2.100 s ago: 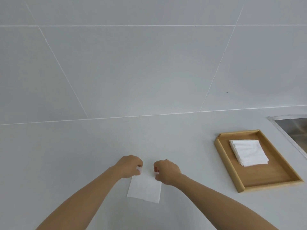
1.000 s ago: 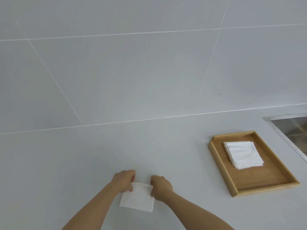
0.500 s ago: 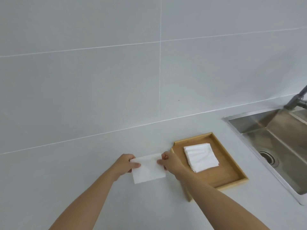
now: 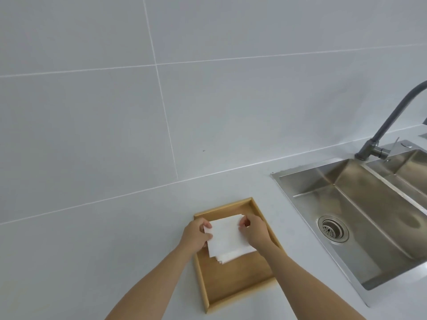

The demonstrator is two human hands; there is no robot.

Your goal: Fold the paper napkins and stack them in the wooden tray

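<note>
A folded white paper napkin (image 4: 227, 236) is held flat over the wooden tray (image 4: 233, 280), right on top of the stack of folded napkins (image 4: 225, 259), whose edges show beneath its near side. My left hand (image 4: 195, 234) pinches the napkin's far left corner. My right hand (image 4: 254, 230) pinches its far right corner. Whether the napkin rests on the stack or hovers just above it I cannot tell.
The tray lies on a pale grey countertop (image 4: 92, 262) against a tiled wall (image 4: 161, 100). A stainless steel sink (image 4: 360, 218) with a drain and a grey faucet (image 4: 388, 121) sits close to the tray's right side.
Both hands carried the folded napkin from the counter rightward to the tray and over the stack. The view swung right, bringing the sink and faucet into sight.
</note>
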